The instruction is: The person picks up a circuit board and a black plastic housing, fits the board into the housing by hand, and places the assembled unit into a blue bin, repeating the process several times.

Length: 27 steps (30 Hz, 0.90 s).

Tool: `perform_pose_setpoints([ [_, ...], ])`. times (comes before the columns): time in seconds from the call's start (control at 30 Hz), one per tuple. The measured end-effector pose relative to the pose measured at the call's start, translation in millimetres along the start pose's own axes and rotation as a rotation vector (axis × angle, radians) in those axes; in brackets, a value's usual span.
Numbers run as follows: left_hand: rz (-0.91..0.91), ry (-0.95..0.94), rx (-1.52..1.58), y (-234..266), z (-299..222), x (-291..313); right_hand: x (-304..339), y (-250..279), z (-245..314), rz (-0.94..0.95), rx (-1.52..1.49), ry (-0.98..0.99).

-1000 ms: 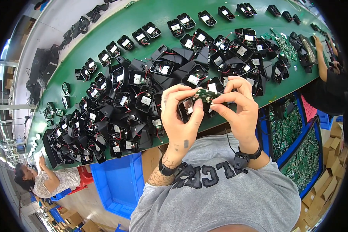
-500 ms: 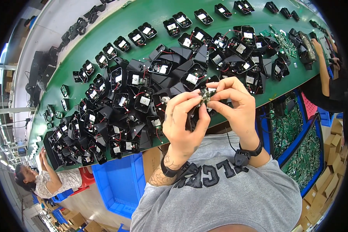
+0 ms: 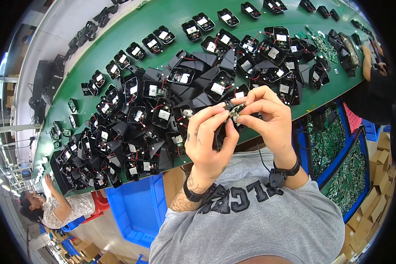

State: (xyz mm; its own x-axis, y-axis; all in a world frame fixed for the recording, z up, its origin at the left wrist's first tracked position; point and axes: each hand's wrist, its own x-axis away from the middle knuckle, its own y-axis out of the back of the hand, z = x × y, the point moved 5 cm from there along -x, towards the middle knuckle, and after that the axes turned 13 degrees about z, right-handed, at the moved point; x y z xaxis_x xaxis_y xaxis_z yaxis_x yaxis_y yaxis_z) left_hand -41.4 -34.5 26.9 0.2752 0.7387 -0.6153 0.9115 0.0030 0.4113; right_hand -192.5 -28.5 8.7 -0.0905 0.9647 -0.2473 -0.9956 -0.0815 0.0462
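Your hands are close together, near the middle of the desk's (image 3: 174,20) near edge. The fingertips of your left hand (image 3: 210,138) and right hand (image 3: 269,113) are both pinched on a small green circuit board (image 3: 236,111), tilted and held up in front of the pile of black housings (image 3: 191,92). The fingers cover much of it, so you cannot tell whether a loose part sits between them. A dark shape shows inside the left hand's grip; whether it is held or lies beyond is unclear.

As far as it shows, the board is in hand and not set down. Most of the pile lies jumbled, many housings open with white blocks (image 3: 164,114) visible inside. Along the far side stands a spaced-out row of open housings (image 3: 136,51). No closed-up finished units can be made out for certain. To your right, blue-edged bins (image 3: 334,169) hold a great many loose green boards (image 3: 344,185).

As for writing, large dark block lettering (image 3: 240,200) runs across your grey shirt (image 3: 251,231), upside down from here. Any print on the white blocks or the board is too small to read, and no label on the housings is legible.
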Motion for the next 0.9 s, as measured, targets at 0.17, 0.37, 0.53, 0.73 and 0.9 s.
perform_pose_setpoints([
  [0.17, 0.028, -0.007, -0.07, 0, -1, 1, -1, 0, -1, 0.025, -0.028, -0.059],
  [0.37, 0.03, -0.043, -0.08, -2, 0, 3, -3, 2, -10, 0.073, -0.175, -0.103],
  [0.53, 0.072, -0.061, -0.025, -2, 1, 4, -5, 6, -13, 0.077, -0.186, -0.121],
  [0.73, 0.205, 0.01, 0.092, 5, 3, -3, -8, 12, -17, 0.131, -0.304, -0.211],
  [0.9, 0.268, 0.274, 0.305, 6, 15, 3, -8, 9, -13, 0.199, -0.269, -0.364],
])
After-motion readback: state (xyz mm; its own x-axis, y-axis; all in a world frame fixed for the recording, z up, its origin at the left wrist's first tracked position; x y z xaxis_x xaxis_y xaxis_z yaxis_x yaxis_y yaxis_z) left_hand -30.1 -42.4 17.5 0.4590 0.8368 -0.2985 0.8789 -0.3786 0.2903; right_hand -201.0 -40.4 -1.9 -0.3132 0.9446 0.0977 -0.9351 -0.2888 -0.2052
